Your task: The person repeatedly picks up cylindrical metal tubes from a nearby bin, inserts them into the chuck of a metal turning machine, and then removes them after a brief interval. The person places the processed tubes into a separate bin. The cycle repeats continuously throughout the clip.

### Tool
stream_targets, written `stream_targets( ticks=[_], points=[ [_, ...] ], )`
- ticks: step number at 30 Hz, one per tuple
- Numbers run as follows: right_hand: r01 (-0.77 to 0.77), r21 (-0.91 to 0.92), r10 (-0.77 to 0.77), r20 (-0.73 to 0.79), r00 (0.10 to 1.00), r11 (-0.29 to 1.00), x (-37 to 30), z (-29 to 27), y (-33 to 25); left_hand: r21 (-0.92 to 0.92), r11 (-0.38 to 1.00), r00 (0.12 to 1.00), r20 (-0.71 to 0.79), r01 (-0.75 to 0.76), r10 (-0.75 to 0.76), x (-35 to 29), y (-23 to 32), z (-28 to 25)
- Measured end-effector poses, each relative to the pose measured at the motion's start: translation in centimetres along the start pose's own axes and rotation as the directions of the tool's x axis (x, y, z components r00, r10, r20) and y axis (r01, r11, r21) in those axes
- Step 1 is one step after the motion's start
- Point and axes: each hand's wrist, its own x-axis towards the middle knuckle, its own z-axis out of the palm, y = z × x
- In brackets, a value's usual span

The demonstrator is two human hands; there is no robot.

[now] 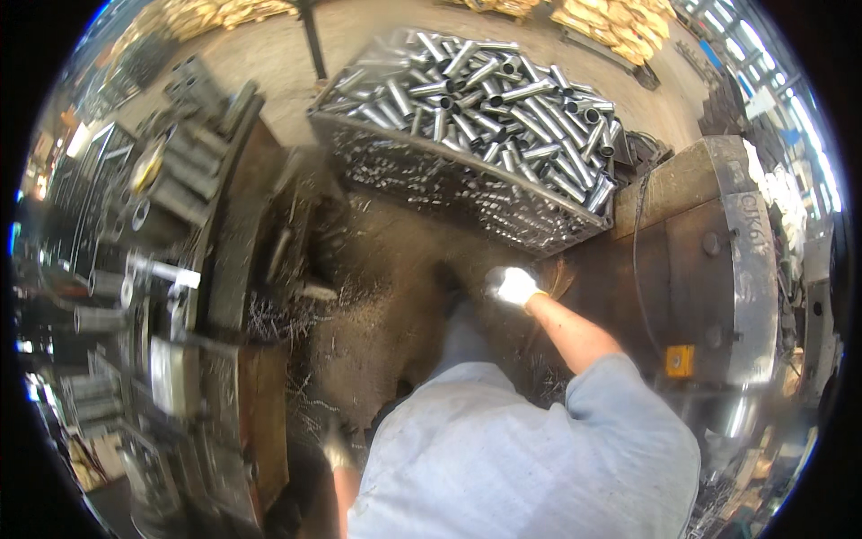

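My right hand [515, 287], in a white glove, is held out low in front of me, between the metal bin and the brown machine panel. It looks curled, with a greyish patch at its left side; what it holds, if anything, I cannot make out. My left hand [338, 451], also gloved, hangs low at my left side near the workbench. Its fingers are dim and smeared. Ahead of me stands a metal bin [467, 184] with perforated sides, heaped with short shiny metal tubes [489, 94].
On the left, a dark workbench [242, 189] carries several thicker grey tubes [184, 171]. Metal shavings litter the floor [350, 332]. The brown machine panel [664, 260] on the right has a yellow box [680, 361] and a hanging cable. Yellowish sacks [620, 27] are stacked at the back.
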Motion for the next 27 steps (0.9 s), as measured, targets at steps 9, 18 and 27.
stream_targets(
  ticks=[9,18,27],
  points=[
    [-0.326,-0.582,0.209,-0.261,0.942,0.745,27.2,-20.2,22.1,0.667,0.644,0.873,0.487,-0.374,0.003,0.6,13.4,35.7],
    [-0.776,0.256,0.806,-0.33,0.491,0.577,37.2,-19.0,30.5,0.876,0.379,0.924,0.365,-0.3,-0.112,0.9,14.5,42.9],
    [-0.108,-0.682,0.086,-0.067,0.994,0.723,29.4,-25.5,28.9,0.865,0.495,0.974,0.173,-0.08,-0.144,0.6,14.0,39.3]
  ],
)
